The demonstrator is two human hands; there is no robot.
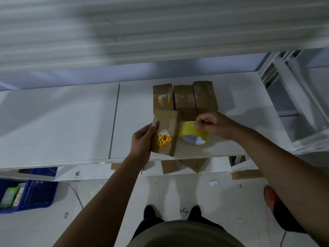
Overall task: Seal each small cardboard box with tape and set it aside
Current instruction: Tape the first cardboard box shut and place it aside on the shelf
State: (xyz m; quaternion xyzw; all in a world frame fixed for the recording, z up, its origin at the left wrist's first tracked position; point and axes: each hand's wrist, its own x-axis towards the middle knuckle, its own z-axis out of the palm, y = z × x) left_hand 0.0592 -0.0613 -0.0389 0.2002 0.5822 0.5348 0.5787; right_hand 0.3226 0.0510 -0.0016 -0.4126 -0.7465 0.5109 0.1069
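A small brown cardboard box (166, 130) with a yellow and red sticker stands tilted on the white shelf (71, 122) near its front edge. My left hand (142, 141) grips its left side, thumb up on the top edge. Just to its right is a roll of yellow tape (193, 133), which my right hand (211, 124) holds from above, thumb and fingers pinching at the roll's upper rim. Behind them three more small cardboard boxes (185, 99) stand side by side in a row.
More cardboard boxes (178, 165) lie on a lower shelf beneath the front edge. A blue plastic crate (35, 189) with packets sits on the floor at left. White shelf uprights (293, 97) stand at right. A dark and red object (274, 200) lies on the floor at right.
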